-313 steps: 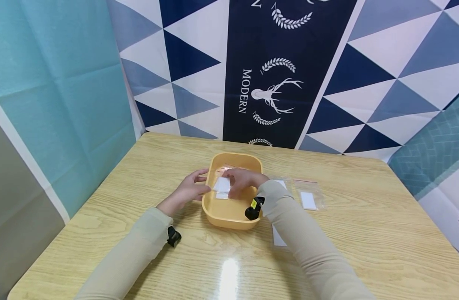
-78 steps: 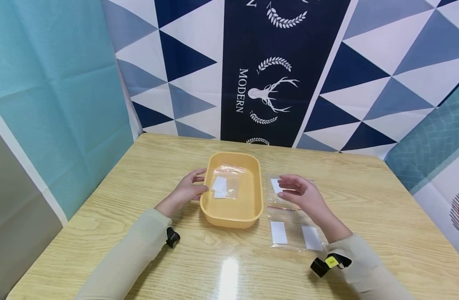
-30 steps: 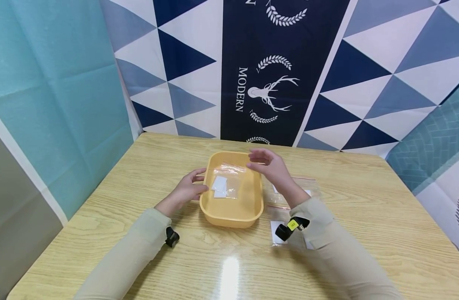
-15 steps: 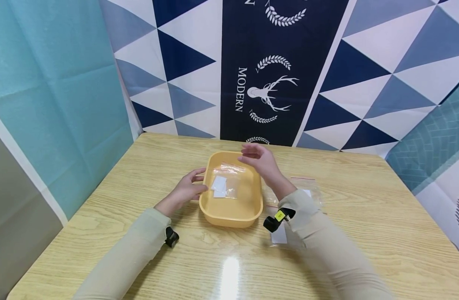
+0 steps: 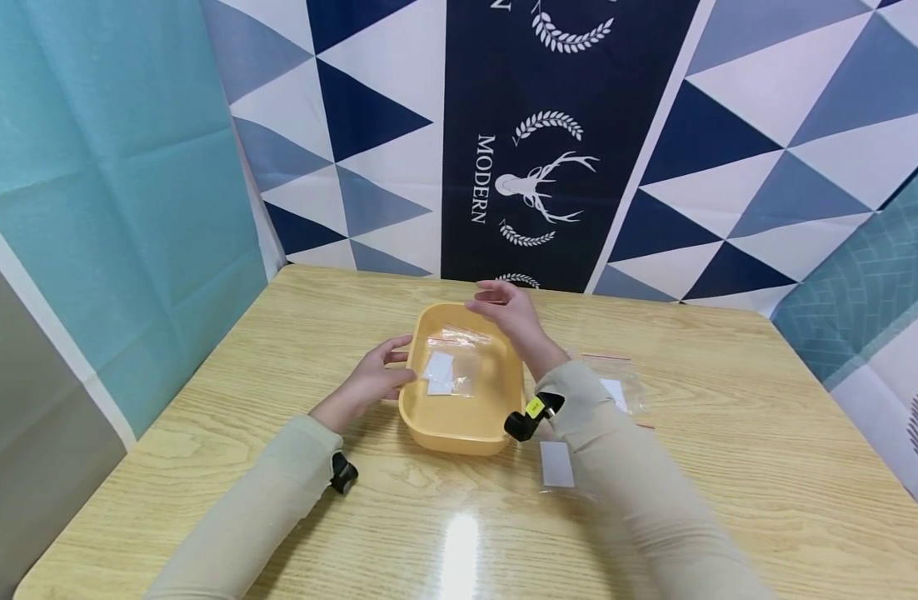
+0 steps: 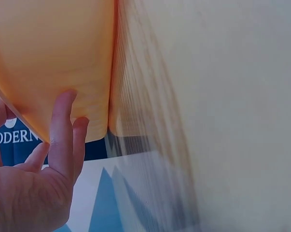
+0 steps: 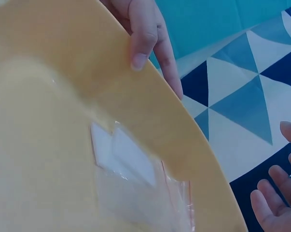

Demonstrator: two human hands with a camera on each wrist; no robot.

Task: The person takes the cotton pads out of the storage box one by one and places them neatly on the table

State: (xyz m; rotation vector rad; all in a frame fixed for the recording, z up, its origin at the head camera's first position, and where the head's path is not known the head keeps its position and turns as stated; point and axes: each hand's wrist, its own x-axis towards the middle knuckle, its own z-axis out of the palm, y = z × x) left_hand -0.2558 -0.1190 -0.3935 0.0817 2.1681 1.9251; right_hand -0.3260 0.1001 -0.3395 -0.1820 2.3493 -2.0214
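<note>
One tub edge point(image 5: 404, 410) sits pinched in the left hand point(image 5: 371, 380), the right hand point(image 5: 510, 315) loose near another, tabletop point(image 5: 346, 304) beyond.

Wood-grained table point(image 5: 766, 433) bearing a yellow tub point(image 5: 462, 423)
Right of the tub lie clear bags point(image 5: 630, 385) with white panels point(image 5: 557, 464), partly hidden from view.

Room above tub point(image 5: 459, 440), left grip point(image 5: 371, 382) at side, right sleeve point(image 5: 631, 467) over bags point(image 5: 612, 390)
</note>
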